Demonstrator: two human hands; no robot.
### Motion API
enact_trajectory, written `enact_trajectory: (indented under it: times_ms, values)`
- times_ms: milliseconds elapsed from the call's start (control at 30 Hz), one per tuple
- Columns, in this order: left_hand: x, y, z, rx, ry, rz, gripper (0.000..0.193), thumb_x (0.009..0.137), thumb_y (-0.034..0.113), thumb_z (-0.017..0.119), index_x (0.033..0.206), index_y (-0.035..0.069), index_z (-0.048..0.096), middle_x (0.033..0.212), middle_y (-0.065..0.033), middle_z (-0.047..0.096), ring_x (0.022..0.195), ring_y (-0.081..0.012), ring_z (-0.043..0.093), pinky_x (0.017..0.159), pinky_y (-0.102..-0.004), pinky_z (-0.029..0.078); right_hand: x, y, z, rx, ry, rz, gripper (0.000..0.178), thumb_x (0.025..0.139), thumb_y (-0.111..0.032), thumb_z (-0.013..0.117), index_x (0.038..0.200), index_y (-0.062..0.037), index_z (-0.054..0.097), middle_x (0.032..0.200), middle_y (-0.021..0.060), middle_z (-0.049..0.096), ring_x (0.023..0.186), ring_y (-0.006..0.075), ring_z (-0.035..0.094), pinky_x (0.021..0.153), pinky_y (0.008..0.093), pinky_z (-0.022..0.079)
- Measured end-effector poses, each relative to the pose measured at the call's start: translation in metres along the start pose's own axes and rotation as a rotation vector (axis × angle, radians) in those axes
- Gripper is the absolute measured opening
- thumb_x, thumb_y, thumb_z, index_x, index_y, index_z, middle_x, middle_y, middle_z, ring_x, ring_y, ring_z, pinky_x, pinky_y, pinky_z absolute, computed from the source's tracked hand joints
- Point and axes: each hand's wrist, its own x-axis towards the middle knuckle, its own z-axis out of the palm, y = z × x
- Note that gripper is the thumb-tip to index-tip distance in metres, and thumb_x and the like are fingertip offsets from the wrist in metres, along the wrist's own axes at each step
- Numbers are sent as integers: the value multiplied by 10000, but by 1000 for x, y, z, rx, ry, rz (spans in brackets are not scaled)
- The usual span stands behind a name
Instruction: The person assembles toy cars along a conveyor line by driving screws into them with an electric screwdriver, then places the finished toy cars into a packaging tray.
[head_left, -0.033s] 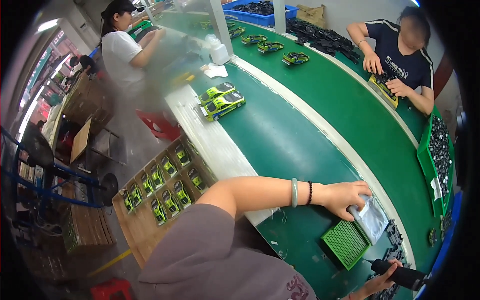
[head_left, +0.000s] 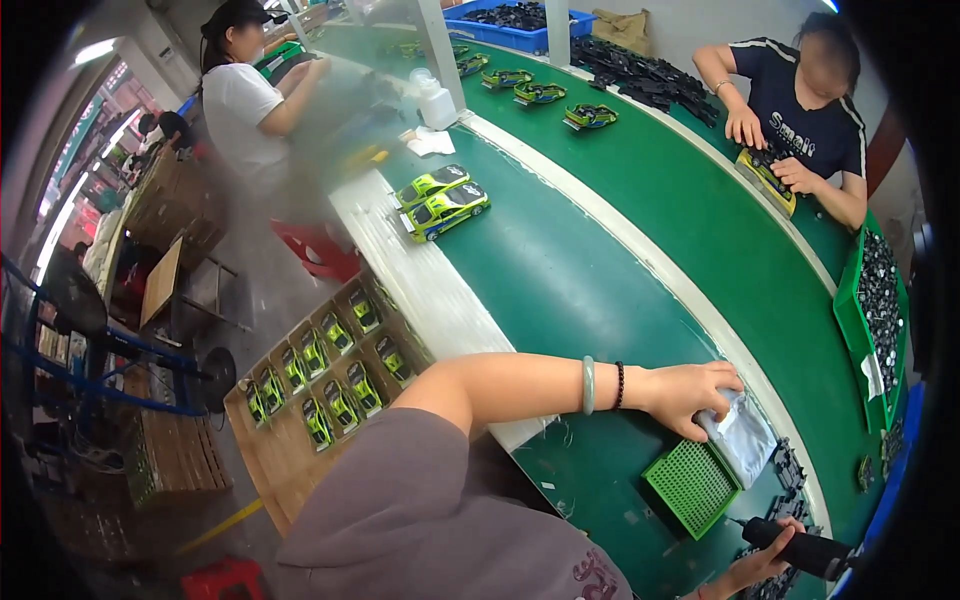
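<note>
My left hand reaches across the green bench, with its fingers curled over the upper end of a pale plastic bag. Some fingertips are hidden against the bag. A small green perforated basket sits beside the bag, just below my hand. At the lower right, my right hand is wrapped round a black electric screwdriver, whose bit points left toward the basket. Black plastic parts lie along the bench edge beyond the bag and under the screwdriver.
Two green toy cars stand farther up the bench. A cardboard box of similar cars is at my left. Past a white divider, more car bodies line a green belt. A co-worker's hands hold a yellow-green part opposite.
</note>
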Motion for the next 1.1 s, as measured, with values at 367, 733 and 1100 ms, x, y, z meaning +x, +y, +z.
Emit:
enact_trajectory:
  times_ms: [367, 733, 1100]
  values:
    - [-1, -1, 2, -10, -9, -19, 270, 617, 203, 728, 778, 40, 585, 1227, -205, 444, 1207, -421, 349, 967, -448, 376, 0, 4, -3, 1, -6, 27, 237, 928, -257, 492, 886, -23, 489, 846, 41, 464, 817, 152, 447, 829, 273, 357]
    - [1, 2, 0, -10, -17, -22, 267, 619, 197, 718, 778, 41, 571, 1232, -204, 437, 1216, -418, 340, 973, -457, 369, 0, 4, -2, 52, -16, 20, 227, 924, -243, 508, 917, -17, 489, 856, 41, 467, 826, 149, 445, 840, 277, 359]
    - [0, 1, 1, -6, -13, -19, 269, 617, 193, 716, 780, 38, 568, 1226, -203, 438, 1205, -411, 348, 964, -450, 379, -1, 4, -2, 63, -2, 37, 221, 928, -235, 501, 923, -14, 491, 866, 43, 472, 827, 150, 451, 849, 277, 359]
